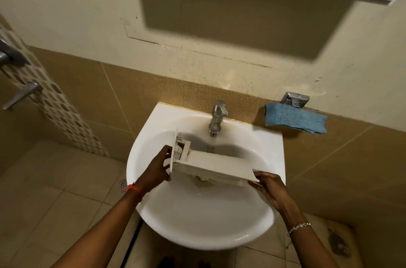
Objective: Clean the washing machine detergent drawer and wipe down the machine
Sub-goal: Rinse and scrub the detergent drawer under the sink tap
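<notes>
The detergent drawer (215,164) is held above the sink (167,114), its ends gripped by the curled left hand (157,166) and right hand (269,184). It should be tilted under the faucet (217,118), possibly running faintly, so residue is flushed out.

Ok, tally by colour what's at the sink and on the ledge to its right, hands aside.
White: 2, the drawer and the sink
Blue: 1, the cloth
Chrome: 2, the tap and the wall holder
Total: 5
</notes>
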Motion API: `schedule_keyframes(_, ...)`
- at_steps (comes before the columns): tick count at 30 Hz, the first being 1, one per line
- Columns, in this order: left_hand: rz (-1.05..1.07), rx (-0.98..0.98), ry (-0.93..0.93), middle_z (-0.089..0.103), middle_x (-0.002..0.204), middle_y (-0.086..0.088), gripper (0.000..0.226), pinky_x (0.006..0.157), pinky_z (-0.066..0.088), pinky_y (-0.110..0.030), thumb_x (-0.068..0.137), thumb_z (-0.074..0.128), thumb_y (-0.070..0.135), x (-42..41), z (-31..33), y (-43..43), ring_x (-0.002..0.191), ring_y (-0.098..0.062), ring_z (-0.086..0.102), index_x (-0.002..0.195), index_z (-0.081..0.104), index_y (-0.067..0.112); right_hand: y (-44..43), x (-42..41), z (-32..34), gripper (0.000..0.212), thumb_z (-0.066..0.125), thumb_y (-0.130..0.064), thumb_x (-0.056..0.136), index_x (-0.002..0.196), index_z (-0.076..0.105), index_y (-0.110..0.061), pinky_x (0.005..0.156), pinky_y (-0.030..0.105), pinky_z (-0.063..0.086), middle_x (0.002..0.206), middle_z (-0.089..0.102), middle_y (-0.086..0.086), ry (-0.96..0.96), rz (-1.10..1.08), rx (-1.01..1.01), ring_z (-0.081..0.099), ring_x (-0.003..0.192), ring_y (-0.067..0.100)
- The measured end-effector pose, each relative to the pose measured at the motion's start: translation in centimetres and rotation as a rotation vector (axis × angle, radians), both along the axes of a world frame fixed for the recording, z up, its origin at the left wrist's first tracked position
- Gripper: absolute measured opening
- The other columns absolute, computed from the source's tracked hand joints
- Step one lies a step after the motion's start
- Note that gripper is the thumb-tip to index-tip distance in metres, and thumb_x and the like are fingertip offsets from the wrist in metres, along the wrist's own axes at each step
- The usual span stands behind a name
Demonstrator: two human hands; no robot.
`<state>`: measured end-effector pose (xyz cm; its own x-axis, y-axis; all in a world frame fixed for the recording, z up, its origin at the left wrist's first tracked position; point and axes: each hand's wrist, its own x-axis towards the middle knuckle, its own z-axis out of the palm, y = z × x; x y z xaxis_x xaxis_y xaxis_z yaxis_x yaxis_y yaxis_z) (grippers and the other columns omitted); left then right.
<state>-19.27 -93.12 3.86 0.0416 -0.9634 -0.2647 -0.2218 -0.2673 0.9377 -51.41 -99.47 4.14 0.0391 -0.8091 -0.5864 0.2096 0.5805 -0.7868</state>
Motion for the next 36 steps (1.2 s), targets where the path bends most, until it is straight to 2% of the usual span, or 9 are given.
schedule_keyframes(5, -0.027, 0.001, -0.015, 0.049, 0.121, -0.002, 0.070, 0.073, 0.050, -0.019, 0.059, 0.052, -0.031, 0.3, 0.3, -0.3, 0.115, -0.015, 0.044, 0.116, 0.043, 0.008, -1.5, 0.4, 0.4, 0.030, 0.043, 0.014, 0.078, 0.080, 0.071, 0.005, 0.069, 0.032, 0.054, 0.086, 0.067, 0.020, 0.356, 0.160, -0.073, 0.059, 0.074, 0.027)
schedule_keyframes(8, -0.032, 0.017, -0.025, 0.048, 0.122, -0.003, 0.070, 0.077, 0.048, -0.020, 0.061, 0.052, -0.030, 0.3, 0.5, -0.6, 0.117, -0.015, 0.043, 0.118, 0.041, 0.008, -3.5, 2.2, 1.8, 0.014, 0.057, 0.003, 0.084, 0.091, 0.069, 0.006, 0.062, 0.026, 0.049, 0.077, 0.066, 0.015, 0.472, 0.032, -0.204, 0.057, 0.063, 0.021)
schedule_keyframes(10, -0.033, 0.025, -0.030, 0.047, 0.123, -0.004, 0.069, 0.076, 0.048, -0.020, 0.063, 0.052, -0.029, 0.3, 0.6, -0.7, 0.117, -0.016, 0.043, 0.118, 0.041, 0.010, -5.2, 4.2, 3.0, 0.015, 0.057, 0.000, 0.086, 0.093, 0.065, 0.010, 0.069, 0.028, 0.053, 0.074, 0.065, 0.013, 0.314, -0.037, -0.202, 0.060, 0.066, 0.022)
schedule_keyframes(14, -0.074, -0.009, -0.018, 0.050, 0.124, 0.000, 0.053, 0.079, 0.050, -0.017, 0.078, 0.049, -0.018, 0.6, 0.8, -0.7, 0.120, -0.013, 0.045, 0.121, 0.043, 0.012, -7.8, 8.5, 3.5, 0.020, 0.040, -0.005, 0.094, 0.088, 0.054, 0.008, 0.090, 0.044, 0.046, 0.087, 0.058, 0.024, -0.301, -0.016, 0.167, 0.057, 0.094, 0.037)
schedule_keyframes(18, 0.017, 0.153, 0.150, 0.056, 0.122, -0.004, 0.035, 0.078, 0.047, -0.018, 0.088, 0.036, -0.006, 1.2, 1.4, -1.0, 0.116, -0.017, 0.050, 0.115, 0.053, 0.008, -9.0, 11.3, 1.6, 0.028, 0.031, -0.006, 0.098, 0.114, 0.047, 0.009, 0.096, 0.049, 0.035, 0.106, 0.054, 0.027, -0.440, -0.058, 0.359, 0.043, 0.125, 0.038)
schedule_keyframes(23, 0.208, 0.232, 0.339, 0.058, 0.106, 0.003, 0.031, 0.090, 0.042, -0.032, 0.096, 0.038, 0.039, 0.2, 2.7, -2.0, 0.109, -0.014, 0.051, 0.102, 0.061, 0.019, -8.9, 13.4, 1.0, 0.020, 0.030, 0.003, 0.094, 0.099, 0.049, 0.004, 0.073, 0.030, 0.054, 0.092, 0.052, 0.017, -0.359, 0.015, 0.343, 0.057, 0.081, 0.025)
schedule_keyframes(27, 0.130, 0.229, 0.125, 0.056, 0.114, -0.004, 0.037, 0.088, 0.042, -0.033, 0.094, 0.044, 0.038, -0.5, 3.5, -2.8, 0.108, -0.018, 0.050, 0.114, 0.054, 0.008, -9.7, 14.0, 1.2, 0.021, 0.031, 0.010, 0.072, 0.082, 0.045, -0.001, 0.061, 0.028, 0.034, 0.076, 0.040, 0.012, -0.364, -0.027, 0.421, 0.038, 0.067, 0.020)
schedule_keyframes(31, 0.109, 0.209, 0.096, 0.056, 0.106, 0.001, 0.034, 0.084, 0.044, -0.032, 0.095, 0.043, 0.033, -0.6, 3.9, -3.4, 0.096, -0.012, 0.053, 0.121, 0.051, 0.012, -9.5, 12.7, 1.8, 0.023, 0.026, 0.001, 0.091, 0.081, 0.047, -0.002, 0.057, 0.024, 0.026, 0.065, 0.040, 0.008, -0.343, 0.041, 0.435, 0.032, 0.061, 0.014)
schedule_keyframes(36, 0.106, 0.217, 0.044, 0.054, 0.086, 0.004, 0.023, 0.071, 0.047, -0.025, 0.097, 0.041, 0.030, -0.7, 4.1, -3.9, 0.079, -0.008, 0.052, 0.107, 0.052, 0.013, -8.7, 11.9, 3.2, 0.026, 0.028, 0.002, 0.089, 0.069, 0.043, -0.007, 0.053, 0.024, 0.031, 0.052, 0.044, 0.009, -0.242, 0.193, 0.426, 0.037, 0.059, 0.016)
